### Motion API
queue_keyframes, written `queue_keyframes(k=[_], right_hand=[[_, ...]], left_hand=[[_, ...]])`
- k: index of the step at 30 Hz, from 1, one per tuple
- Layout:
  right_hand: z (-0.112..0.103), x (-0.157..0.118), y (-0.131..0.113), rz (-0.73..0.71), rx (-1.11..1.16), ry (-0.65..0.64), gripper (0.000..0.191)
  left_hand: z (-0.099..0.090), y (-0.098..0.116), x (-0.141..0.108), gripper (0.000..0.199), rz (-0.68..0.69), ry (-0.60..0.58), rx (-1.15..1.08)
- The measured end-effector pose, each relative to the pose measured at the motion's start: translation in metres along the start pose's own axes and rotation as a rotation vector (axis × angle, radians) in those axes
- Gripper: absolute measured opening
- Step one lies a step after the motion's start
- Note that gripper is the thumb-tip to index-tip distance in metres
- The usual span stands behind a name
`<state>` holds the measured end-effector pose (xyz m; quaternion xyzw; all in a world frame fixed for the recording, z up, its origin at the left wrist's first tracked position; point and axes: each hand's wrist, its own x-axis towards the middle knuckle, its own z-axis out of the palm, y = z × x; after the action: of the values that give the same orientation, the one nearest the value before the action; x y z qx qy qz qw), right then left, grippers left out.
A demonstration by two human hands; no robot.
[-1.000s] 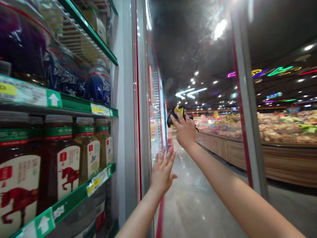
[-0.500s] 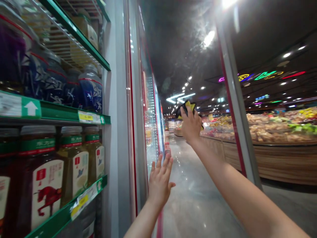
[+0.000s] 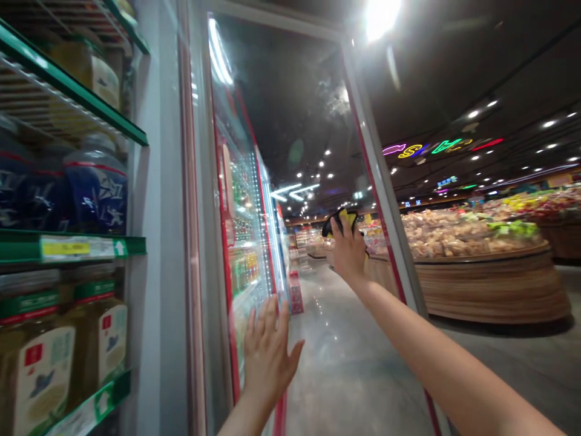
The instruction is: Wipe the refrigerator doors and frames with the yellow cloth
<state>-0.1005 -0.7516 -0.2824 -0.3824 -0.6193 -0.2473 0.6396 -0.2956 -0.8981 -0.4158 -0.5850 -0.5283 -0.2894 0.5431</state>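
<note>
In front of me stands the open glass door (image 3: 308, 151) of a drinks fridge, framed in grey metal with a red strip. My right hand (image 3: 349, 251) presses a black and yellow cloth (image 3: 334, 223) against the glass, toward the door's outer edge. Cloudy smears show on the upper pane. My left hand (image 3: 267, 351) is spread, fingers apart, at the lower left of the glass and holds nothing. Whether its palm touches the pane I cannot tell.
On the left, fridge shelves with green price rails (image 3: 72, 247) carry blue-labelled bottles (image 3: 97, 188) and jars of yellowish drink (image 3: 43, 357). Through the glass, more lit fridges (image 3: 245, 242) line the aisle. A wood-sided produce stand (image 3: 490, 284) curves at the right.
The view has swung right and tilted up, so more of the door's top shows. My right hand with the cloth is slightly lower on the pane. My left hand stays spread.
</note>
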Motion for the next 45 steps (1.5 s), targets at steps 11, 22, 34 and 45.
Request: queue_keyframes(k=[11, 22, 34, 45], right_hand=[[0.006, 0.052, 0.063, -0.068, 0.044, -0.033, 0.069], [0.01, 0.088, 0.106, -0.16, 0.047, -0.096, 0.069], [0.031, 0.075, 0.162, -0.044, 0.026, -0.012, 0.063], [0.041, 0.098, 0.163, -0.311, 0.23, 0.002, 0.053]], left_hand=[[0.03, 0.041, 0.179, 0.105, 0.156, -0.053, -0.042], [0.041, 0.043, 0.193, 0.103, 0.132, -0.131, 0.038], [0.048, 0.042, 0.194, 0.102, 0.131, -0.103, 0.078], [0.055, 0.041, 0.188, 0.093, 0.125, -0.127, 0.105]])
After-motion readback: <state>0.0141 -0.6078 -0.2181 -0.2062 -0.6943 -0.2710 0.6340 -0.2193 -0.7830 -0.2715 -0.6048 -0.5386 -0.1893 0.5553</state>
